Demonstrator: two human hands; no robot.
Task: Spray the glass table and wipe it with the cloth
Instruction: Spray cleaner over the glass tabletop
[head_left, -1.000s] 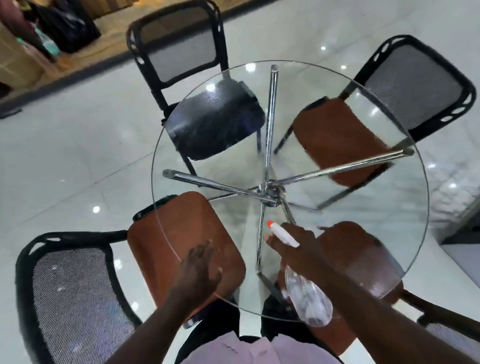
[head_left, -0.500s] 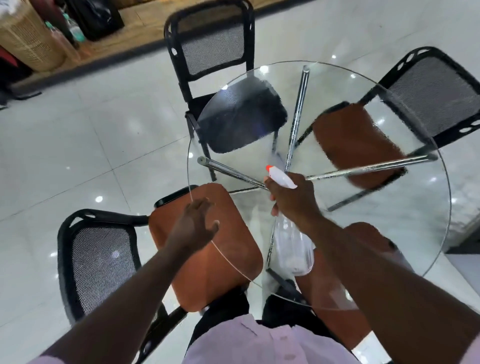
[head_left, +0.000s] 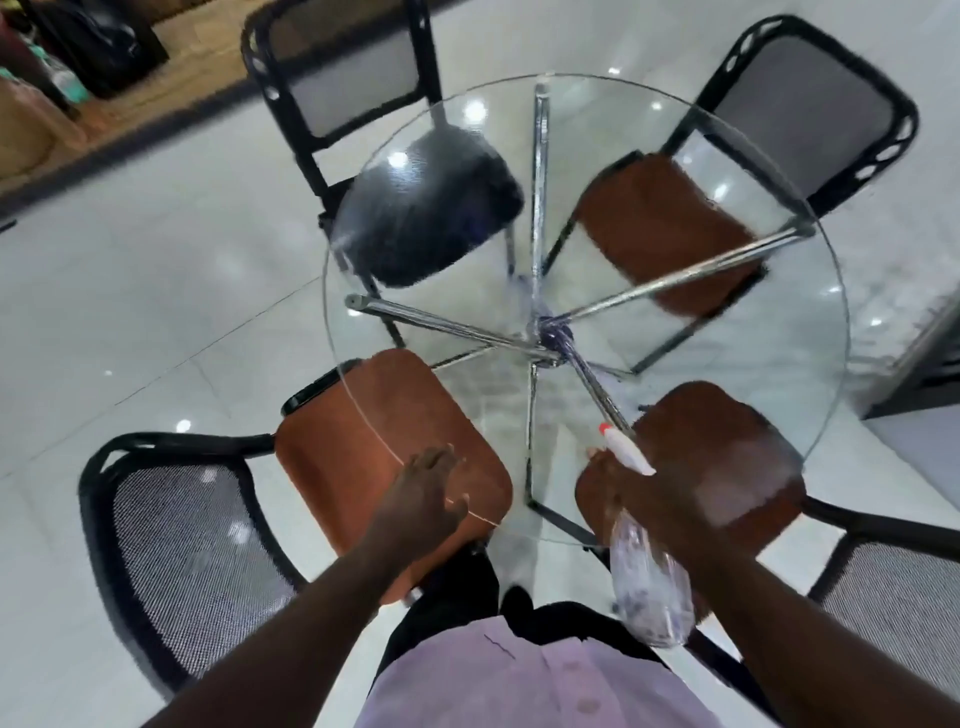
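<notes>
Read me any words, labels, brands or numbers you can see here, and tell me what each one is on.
None can be read.
Spray bottle in the right hand: clear, no label showing.
Things by the far wall: too blurred to tell whether they carry print.
Glass table and chairs: no writing visible.

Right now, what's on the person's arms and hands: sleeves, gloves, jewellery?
The left hand and the right hand are ungloved, with no rings or watch visible. No sleeve shows on either arm within the frame. The torso wears a pale lilac shirt.
</notes>
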